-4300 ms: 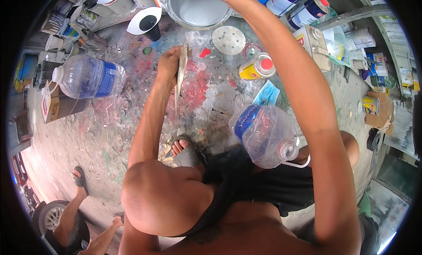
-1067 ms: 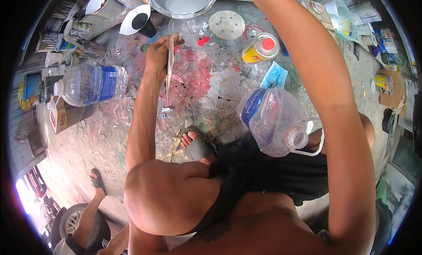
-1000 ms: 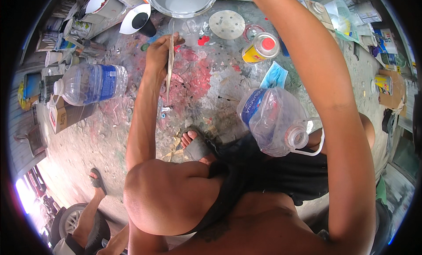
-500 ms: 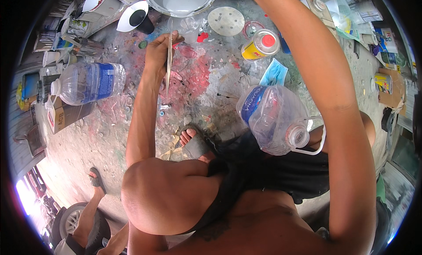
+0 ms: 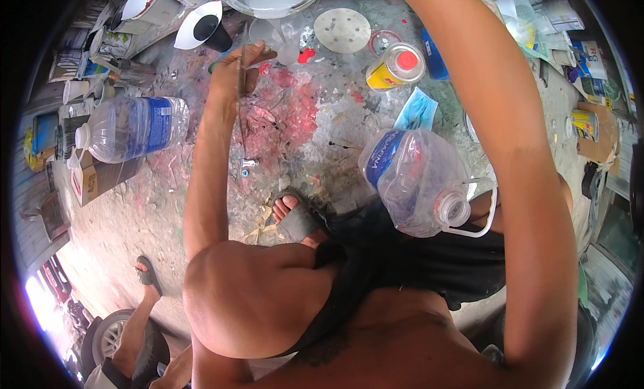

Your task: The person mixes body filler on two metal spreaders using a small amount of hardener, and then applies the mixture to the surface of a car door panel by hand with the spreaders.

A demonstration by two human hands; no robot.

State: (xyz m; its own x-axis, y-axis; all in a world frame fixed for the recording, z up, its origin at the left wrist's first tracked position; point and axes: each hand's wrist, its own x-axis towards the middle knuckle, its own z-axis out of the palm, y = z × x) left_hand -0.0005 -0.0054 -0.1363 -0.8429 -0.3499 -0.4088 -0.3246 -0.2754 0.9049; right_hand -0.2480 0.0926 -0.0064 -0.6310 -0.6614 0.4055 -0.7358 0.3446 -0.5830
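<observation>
My left hand (image 5: 243, 62) is closed round a thin, flat stick (image 5: 242, 124), which hangs edge-on below the fingers and is a little blurred. Just beyond it, at the top edge, a round tub (image 5: 310, 3) of pale grey paint is partly cut off. From the tub's near lip a pale streak (image 5: 279, 31) runs down toward a clear plastic cup (image 5: 287, 53), hard to make out against the floor. My right arm stretches up past the top edge, so the right hand is out of view.
A yellow can with a red cap (image 5: 396, 67), a blue face mask (image 5: 416, 110) and a perforated sanding disc (image 5: 342, 30) lie ahead. Large clear bottles stand right (image 5: 422, 181) and lie left (image 5: 137, 129). A black cup (image 5: 213, 33) stands far left. Another person's leg (image 5: 134, 322) shows lower left.
My left hand has shifted slightly left and nearer with the stick. The tub sits a little higher in view, and a pale streak now shows beneath its lip.
</observation>
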